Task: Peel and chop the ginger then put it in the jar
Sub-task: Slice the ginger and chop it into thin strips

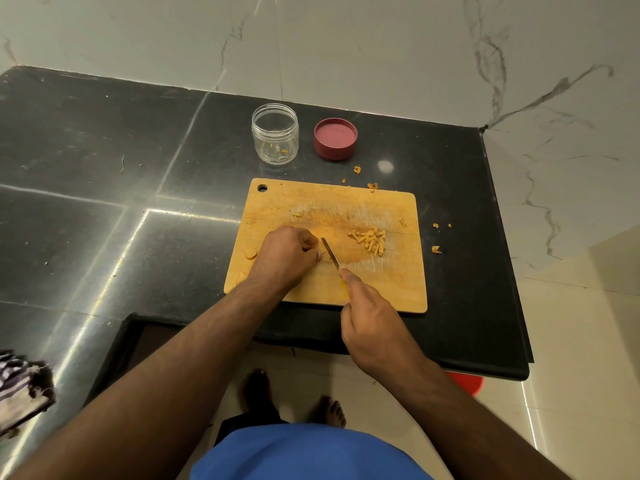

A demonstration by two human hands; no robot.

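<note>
A wooden cutting board lies on the black counter. My left hand is curled over a small piece of ginger at the board's middle; the piece is mostly hidden under my fingers. My right hand grips a yellow-handled knife, its blade angled down right beside my left fingertips. A pile of chopped ginger sticks sits on the board's right half. Two ginger slices lie at the board's left edge. Behind the board stands the open clear jar with a few ginger bits inside.
The jar's red lid lies upside down to the jar's right. Ginger peel scraps are scattered on the counter right of and behind the board. A striped cloth hangs at the lower left. The counter's front edge is just below the board.
</note>
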